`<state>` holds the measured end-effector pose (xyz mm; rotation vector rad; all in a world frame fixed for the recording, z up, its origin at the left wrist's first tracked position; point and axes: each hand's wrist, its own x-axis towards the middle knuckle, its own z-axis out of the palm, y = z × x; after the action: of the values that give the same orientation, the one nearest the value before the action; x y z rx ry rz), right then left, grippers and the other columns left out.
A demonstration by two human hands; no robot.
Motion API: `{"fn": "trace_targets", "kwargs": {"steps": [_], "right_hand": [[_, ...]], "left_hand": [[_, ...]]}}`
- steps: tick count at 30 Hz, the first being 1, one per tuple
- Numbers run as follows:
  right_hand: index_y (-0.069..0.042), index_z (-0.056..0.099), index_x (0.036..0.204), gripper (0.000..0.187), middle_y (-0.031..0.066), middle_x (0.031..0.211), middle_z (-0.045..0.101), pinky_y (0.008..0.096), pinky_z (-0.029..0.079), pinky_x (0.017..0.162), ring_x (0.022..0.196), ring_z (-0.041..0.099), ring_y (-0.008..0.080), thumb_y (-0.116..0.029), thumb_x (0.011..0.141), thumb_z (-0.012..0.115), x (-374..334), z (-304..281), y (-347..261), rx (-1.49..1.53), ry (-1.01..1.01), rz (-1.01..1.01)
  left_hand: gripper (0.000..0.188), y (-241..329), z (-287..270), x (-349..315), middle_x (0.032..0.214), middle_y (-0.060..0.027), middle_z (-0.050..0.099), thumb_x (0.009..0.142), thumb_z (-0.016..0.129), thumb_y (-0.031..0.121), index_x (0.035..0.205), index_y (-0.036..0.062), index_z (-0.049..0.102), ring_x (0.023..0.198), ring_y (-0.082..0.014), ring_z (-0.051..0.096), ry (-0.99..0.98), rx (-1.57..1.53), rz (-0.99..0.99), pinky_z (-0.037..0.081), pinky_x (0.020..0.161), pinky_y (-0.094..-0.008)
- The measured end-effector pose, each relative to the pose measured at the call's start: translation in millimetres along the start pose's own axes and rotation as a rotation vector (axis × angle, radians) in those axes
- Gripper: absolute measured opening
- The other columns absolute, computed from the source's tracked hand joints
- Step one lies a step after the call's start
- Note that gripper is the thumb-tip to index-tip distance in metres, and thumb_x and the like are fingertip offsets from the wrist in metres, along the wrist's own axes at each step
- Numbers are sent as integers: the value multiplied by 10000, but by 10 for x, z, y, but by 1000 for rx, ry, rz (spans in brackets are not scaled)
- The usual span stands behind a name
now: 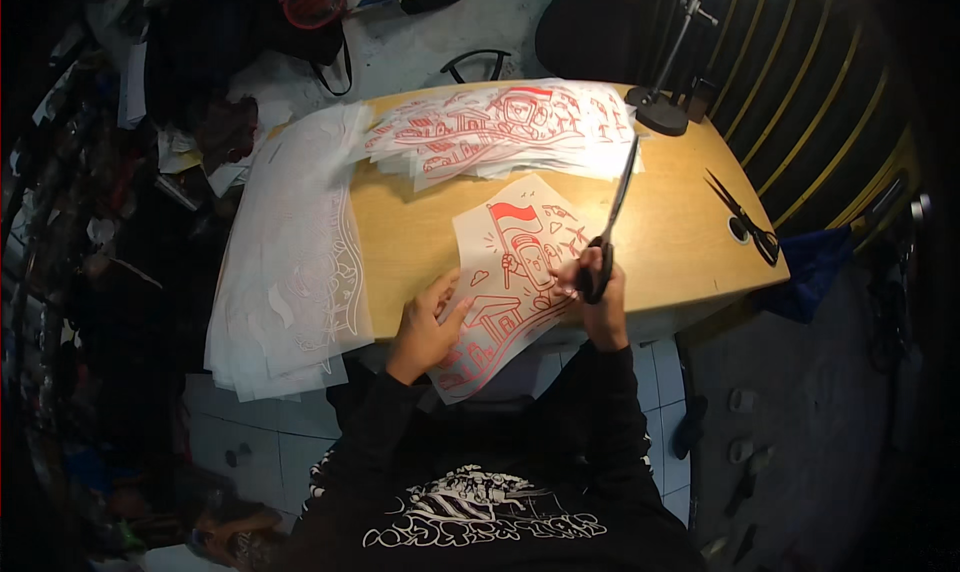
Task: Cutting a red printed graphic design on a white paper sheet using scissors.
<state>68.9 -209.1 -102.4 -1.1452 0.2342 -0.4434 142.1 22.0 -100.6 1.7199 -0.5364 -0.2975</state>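
A pale sheet printed with a red cartoon drawing (495, 272) lies across the near side of the wooden table, its lower end hanging over the front edge. My left hand (430, 324) is at the sheet's left edge, thumb and fingers apart. At the sheet's right edge, my right hand (603, 307) is closed around the black handles of a pair of scissors (622, 197). The blades point up and away from me, and some fingers of that hand touch the sheet. Whether those fingers also pinch the sheet is unclear.
A pile of red-printed sheets (450, 137) lies at the table's (400, 207) far side. Translucent sheets with white outlines (290, 262) overhang the left end. Beside the far right corner stands a lamp's round base (660, 115). Another pair of dark scissors (750, 227) rests near the right edge.
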Motion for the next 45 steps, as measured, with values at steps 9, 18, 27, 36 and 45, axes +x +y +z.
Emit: {"fn": "trace_targets", "kwargs": {"steps": [9,18,27,36,45], "right_hand": [[-78,475,836,292,43,614,514,380,478,731,522,542,178,-350,942,474,391,-788,-323,-45,316,-294],[-72,455,764,328,46,586,488,294,456,497,498,531,176,-350,936,495,401,-719,-295,-15,428,-228],[-52,472,739,372,43,581,503,274,456,476,483,530,153,-375,907,547,448,-690,-338,-60,447,-164],[-71,457,725,375,40,579,505,274,451,477,484,533,150,-386,910,539,474,-714,-346,-62,470,-143],[-102,420,721,369,36,568,495,275,463,509,467,511,142,-399,916,518,496,-707,-360,-97,487,-127]], "left_hand": [[499,750,-431,981,801,-144,652,757,470,-38,1240,76,523,748,-187,661,-303,336,359,516,681,-294],[460,843,-198,2447,892,-165,660,840,542,62,1294,126,492,806,-190,648,-239,538,556,486,764,-307],[367,174,-166,3534,835,-51,645,900,524,99,1261,35,507,686,-88,513,-365,449,268,438,648,-247],[273,-27,-79,3600,1016,-203,626,846,592,194,1079,51,601,976,-361,590,-213,896,44,463,838,-415],[254,-191,-73,3514,910,-146,644,828,599,232,1047,105,610,931,-297,617,-76,1205,364,471,756,-431]]}}
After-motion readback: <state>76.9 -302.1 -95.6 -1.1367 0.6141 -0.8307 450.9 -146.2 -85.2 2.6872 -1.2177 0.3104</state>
